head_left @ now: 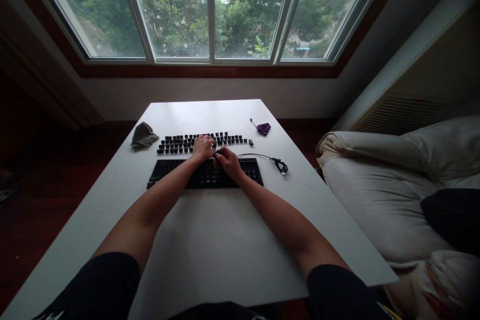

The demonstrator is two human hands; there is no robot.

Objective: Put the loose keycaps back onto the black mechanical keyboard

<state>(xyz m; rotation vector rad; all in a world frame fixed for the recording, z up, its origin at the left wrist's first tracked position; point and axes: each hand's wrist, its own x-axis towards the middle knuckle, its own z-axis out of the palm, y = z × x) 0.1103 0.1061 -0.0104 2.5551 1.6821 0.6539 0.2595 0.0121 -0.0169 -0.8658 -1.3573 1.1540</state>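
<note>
A black keyboard (247, 170) lies across the white table in front of me, partly covered by my forearms. Behind it, black keycaps (180, 144) stand in several loose rows. My left hand (203, 146) is over the right-middle part of these rows, fingers bent and closed at a small black keycap (213, 146). Close beside it, my right hand (228, 161) is above the keyboard's back edge, thumb and fingers pinched on a small dark piece (218, 152) whose kind I cannot make out. The two hands' fingertips nearly touch.
A grey cloth (143, 136) sits at the left table edge. At the back right lie a purple cloth (264, 129) and a thin brush-like stick (253, 122). A coiled black USB cable (280, 165) rests right of the keyboard. A pale sofa (375, 200) stands to the right.
</note>
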